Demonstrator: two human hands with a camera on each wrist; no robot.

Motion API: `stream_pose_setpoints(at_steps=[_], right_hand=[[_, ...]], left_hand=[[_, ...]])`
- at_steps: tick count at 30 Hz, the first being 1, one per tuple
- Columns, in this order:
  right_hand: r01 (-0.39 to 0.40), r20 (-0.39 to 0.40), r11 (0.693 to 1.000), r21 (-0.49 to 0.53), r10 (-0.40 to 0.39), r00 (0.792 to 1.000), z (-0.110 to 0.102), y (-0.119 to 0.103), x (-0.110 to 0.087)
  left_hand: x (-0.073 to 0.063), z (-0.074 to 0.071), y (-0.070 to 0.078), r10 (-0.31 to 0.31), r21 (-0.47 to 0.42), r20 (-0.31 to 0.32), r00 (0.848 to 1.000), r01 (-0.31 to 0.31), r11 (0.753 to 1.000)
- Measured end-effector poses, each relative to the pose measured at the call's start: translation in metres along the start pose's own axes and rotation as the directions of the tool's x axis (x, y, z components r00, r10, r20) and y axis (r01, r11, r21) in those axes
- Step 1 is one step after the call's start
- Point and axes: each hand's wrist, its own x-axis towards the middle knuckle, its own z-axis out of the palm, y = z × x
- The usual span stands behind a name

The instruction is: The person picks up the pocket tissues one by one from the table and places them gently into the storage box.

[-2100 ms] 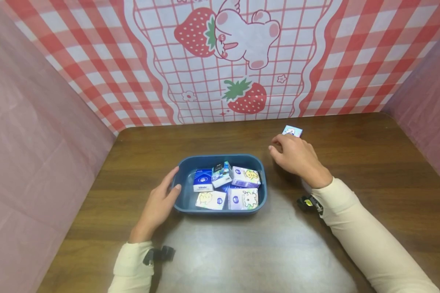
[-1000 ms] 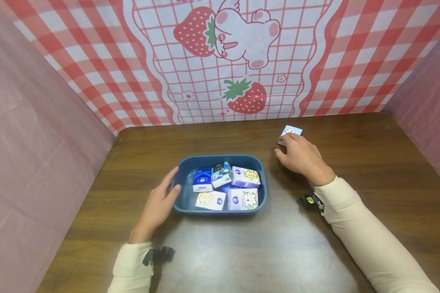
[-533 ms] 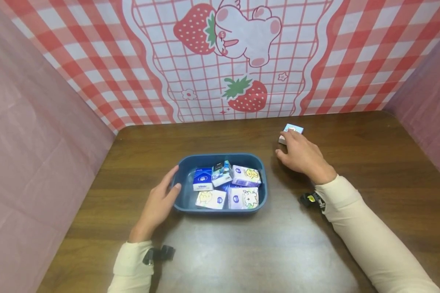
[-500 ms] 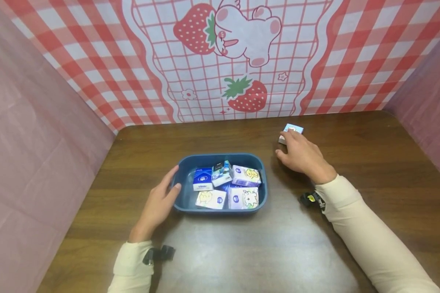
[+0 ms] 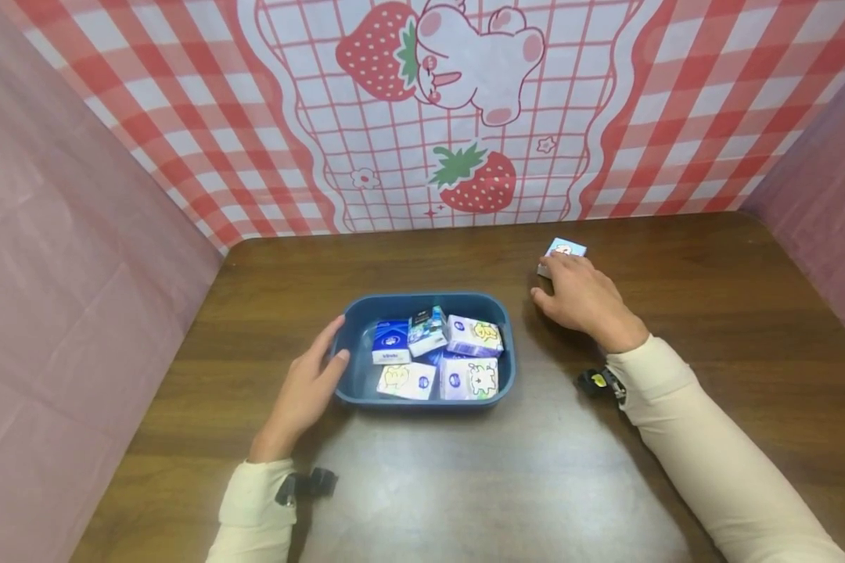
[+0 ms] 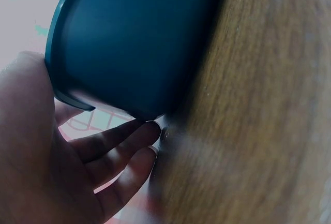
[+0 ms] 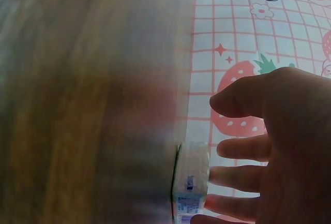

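In the head view, a blue plastic bin [image 5: 422, 402] stands mid-table with several tissue packs [image 5: 469, 379] in it. My left hand [image 5: 303, 391] rests at the bin's left end, thumb near the rim and fingers along the outside wall. The left wrist view shows those fingers [image 6: 124, 141] loosely bent under the bin's outer side [image 6: 129, 38]. Toward the back right lies a light blue tissue pack [image 5: 566, 246], partly covered by my right hand [image 5: 583, 293]. In the right wrist view its fingers are extended, with fingertips right at the pack [image 7: 190, 188] and the thumb apart.
The brown wooden table [image 5: 507, 485] ends at a red-checked strawberry cloth [image 5: 479, 184] behind. Pink fabric [image 5: 77, 274] hangs on both sides. Dark camera mounts [image 5: 598, 383] sit on both wrists.
Since the earliest frame, my right hand has shifted slightly right, leaving more of the light blue tissue pack showing. My left hand stays at the bin.
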Motion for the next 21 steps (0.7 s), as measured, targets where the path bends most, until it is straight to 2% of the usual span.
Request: stream_pose_setpoints(at_steps=[9, 17, 21], right_hand=[[0.040, -0.029, 0.998, -0.040, -0.041, 0.999, -0.005, -0.009, -0.004], [0.029, 0.018, 0.998, -0.061, -0.028, 0.999, -0.011, -0.019, -0.009], [0.040, 0.010, 0.996, -0.074, -0.039, 0.999, -0.013, -0.021, -0.011]], left_hand=[[0.000, -0.001, 0.001, 0.008, 0.000, -0.007, 1.000, -0.008, 1.000], [-0.001, -0.001, 0.002, 0.004, 0.003, -0.010, 1.000, -0.004, 1.000], [0.000, 0.000, 0.002, 0.002, 0.005, -0.010, 1.000, -0.002, 1.000]])
